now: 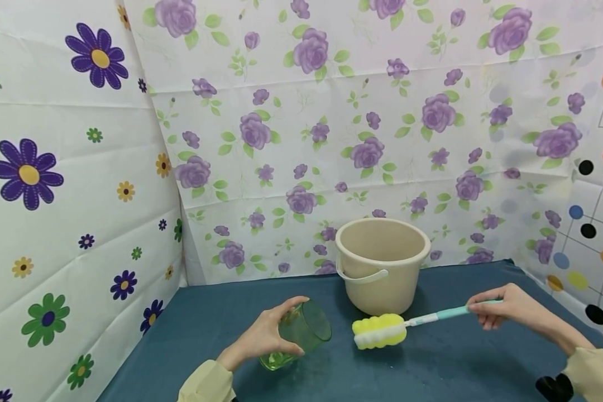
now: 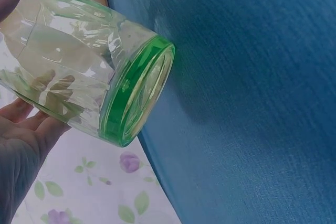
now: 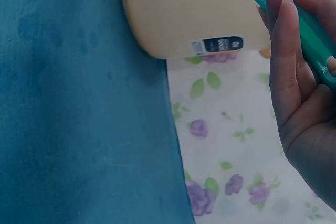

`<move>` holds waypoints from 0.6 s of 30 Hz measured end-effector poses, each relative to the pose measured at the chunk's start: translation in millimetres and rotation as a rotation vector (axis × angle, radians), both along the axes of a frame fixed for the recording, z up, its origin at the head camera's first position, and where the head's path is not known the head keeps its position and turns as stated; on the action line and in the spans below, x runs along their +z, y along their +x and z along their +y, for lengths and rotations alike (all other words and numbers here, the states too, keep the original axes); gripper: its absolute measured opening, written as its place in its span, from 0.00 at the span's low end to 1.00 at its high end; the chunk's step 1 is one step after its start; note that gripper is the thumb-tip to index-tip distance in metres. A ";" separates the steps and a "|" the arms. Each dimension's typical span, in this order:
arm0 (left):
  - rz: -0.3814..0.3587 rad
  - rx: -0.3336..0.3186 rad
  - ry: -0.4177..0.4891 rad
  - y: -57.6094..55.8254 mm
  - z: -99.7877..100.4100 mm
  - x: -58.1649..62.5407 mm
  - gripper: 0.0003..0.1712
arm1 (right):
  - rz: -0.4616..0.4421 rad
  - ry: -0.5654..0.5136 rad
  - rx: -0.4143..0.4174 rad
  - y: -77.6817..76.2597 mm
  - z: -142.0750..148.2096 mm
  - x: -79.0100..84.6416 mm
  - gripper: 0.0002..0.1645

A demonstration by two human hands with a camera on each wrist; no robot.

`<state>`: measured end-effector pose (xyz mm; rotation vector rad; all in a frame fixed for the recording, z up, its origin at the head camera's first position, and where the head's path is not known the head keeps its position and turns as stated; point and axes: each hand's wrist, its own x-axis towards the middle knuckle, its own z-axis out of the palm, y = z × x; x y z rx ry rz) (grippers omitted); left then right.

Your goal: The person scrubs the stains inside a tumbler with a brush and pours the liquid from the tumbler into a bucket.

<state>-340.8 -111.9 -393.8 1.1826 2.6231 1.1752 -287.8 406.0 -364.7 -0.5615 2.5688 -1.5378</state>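
My left hand grips a clear green glass round its side, holding it tilted with the mouth toward the right. In the left wrist view the thick green base of the glass shows just off the blue cloth. My right hand pinches the teal handle of a sponge bottle brush; that handle also crosses the right wrist view beside the fingers. The brush's yellow and white sponge head points left toward the glass, apart from it, in front of the bucket.
A beige bucket with its white carrying handle lowered stands at the back of the table, behind the brush head. Dark blue cloth covers the table. Flower-printed sheets hang behind and at the left, a dotted one at the right.
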 end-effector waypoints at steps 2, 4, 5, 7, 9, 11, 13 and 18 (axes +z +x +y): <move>0.003 0.000 0.000 0.3 0.0 -0.3 0.50 | -0.011 0.001 0.007 -1.9 1.5 -3.5 0.18; 0.004 0.000 -0.001 0.4 -0.1 -0.3 0.50 | -0.032 -0.004 0.006 -3.3 2.9 -6.1 0.19; 0.005 0.000 -0.001 0.5 -0.1 -0.1 0.50 | -0.038 -0.005 0.007 -3.8 3.9 -7.3 0.19; 0.003 0.002 0.001 0.5 -0.4 0.3 0.50 | -0.053 -0.010 0.012 -4.7 6.3 -9.2 0.19; -0.001 0.004 0.002 0.5 -0.5 0.4 0.50 | -0.067 -0.013 0.028 -5.4 9.7 -10.9 0.18; -0.004 0.003 0.004 0.5 -0.5 0.4 0.50 | -0.066 -0.003 0.058 -6.6 13.6 -12.4 0.18; -0.004 0.003 0.005 0.6 -0.4 0.3 0.50 | -0.057 0.016 0.094 -8.1 17.8 -13.9 0.17; 0.003 0.005 0.002 0.7 -0.6 0.9 0.50 | 0.014 0.127 0.177 -12.5 26.5 -20.7 0.13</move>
